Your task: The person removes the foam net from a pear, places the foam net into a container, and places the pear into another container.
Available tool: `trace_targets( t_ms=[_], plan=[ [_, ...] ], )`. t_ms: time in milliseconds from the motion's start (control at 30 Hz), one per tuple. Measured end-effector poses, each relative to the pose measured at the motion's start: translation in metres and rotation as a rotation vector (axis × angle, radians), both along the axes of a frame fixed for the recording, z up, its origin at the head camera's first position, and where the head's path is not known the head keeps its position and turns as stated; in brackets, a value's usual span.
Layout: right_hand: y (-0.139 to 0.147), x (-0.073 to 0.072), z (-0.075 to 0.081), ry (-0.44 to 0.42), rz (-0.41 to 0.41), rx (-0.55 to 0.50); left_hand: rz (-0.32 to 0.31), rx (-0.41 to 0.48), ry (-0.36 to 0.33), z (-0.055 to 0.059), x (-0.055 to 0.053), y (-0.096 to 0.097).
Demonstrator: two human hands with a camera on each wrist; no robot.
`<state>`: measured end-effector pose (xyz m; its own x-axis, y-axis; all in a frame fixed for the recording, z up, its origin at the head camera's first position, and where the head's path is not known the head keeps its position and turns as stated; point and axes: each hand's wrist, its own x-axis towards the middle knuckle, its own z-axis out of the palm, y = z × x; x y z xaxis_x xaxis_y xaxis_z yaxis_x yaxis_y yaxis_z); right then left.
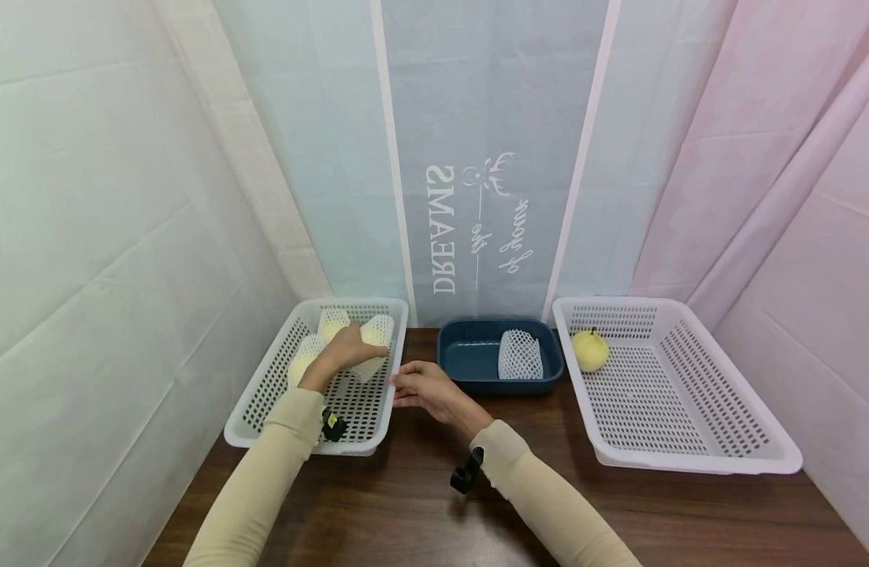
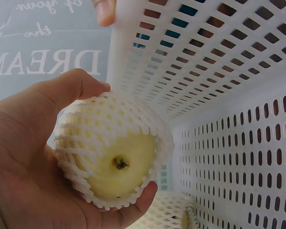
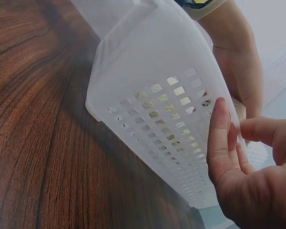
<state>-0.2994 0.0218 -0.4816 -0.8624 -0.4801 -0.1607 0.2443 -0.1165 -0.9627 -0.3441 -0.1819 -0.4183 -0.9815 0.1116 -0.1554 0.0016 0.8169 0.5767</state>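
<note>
My left hand (image 1: 345, 350) reaches into the white perforated basket (image 3: 138, 71) at the left. In the left wrist view, its thumb and fingers grip a pale yellow pear (image 2: 133, 164) in a white foam net, with the pear's bare end showing. More netted pears (image 1: 306, 354) lie beside it in the basket. My right hand (image 1: 434, 390) pinches that basket's right rim, thumb on the edge and fingers against the outer wall, as the right wrist view shows.
A dark blue tub (image 1: 469, 386) in the middle holds an empty-looking white foam net (image 1: 521, 356). At the right, a second white basket (image 1: 689, 465) has one bare pear (image 1: 590, 350) in its far left corner. Curtains and white sheets hang around the brown wooden table (image 1: 406, 512).
</note>
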Motion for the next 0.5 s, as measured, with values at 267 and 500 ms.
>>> trace_targets(
  t_ms=[267, 500],
  plan=[
    [0.0, 0.0, 0.001, -0.006, -0.012, -0.002, -0.002, 0.001, 0.015, 0.005, 0.003, 0.004],
    [0.0, 0.002, 0.001, 0.012, -0.01, 0.013, -0.009, 0.038, 0.037, 0.011, 0.009, 0.008]
  ],
)
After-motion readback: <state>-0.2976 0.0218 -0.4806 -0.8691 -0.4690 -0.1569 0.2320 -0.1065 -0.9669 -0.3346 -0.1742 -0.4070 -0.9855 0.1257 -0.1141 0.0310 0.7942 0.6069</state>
